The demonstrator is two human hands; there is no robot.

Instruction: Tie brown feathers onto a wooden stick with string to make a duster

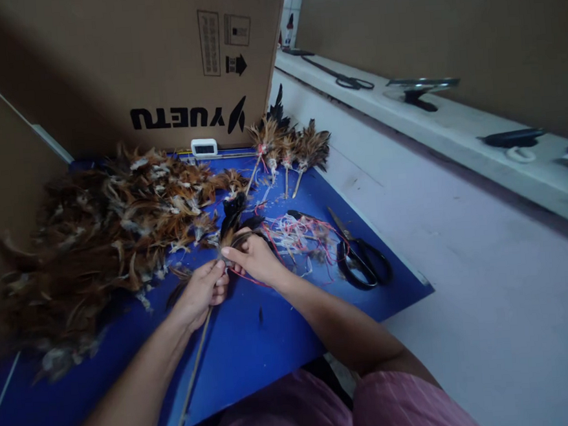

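My left hand (205,288) is closed round a thin stick (197,358) whose long end slants down toward my lap. At the stick's upper end, dark feathers (233,213) stand up between my two hands. My right hand (254,257) pinches at the base of these feathers, its thumb close to the left thumb. A pink string (250,278) runs from this spot toward the right, passing under my right hand. Just what the right fingertips hold is too small to make out. Black-handled scissors (365,262) lie to the right, beside a tangle of pink and white strings (302,234).
A large heap of brown feathers (119,218) covers the left of the blue table (254,345). Several feather bundles on sticks (303,147) lie at the far corner, near a small white digital device (204,147). Cardboard boxes (156,53) stand behind. More scissors (347,79) rest on a ledge.
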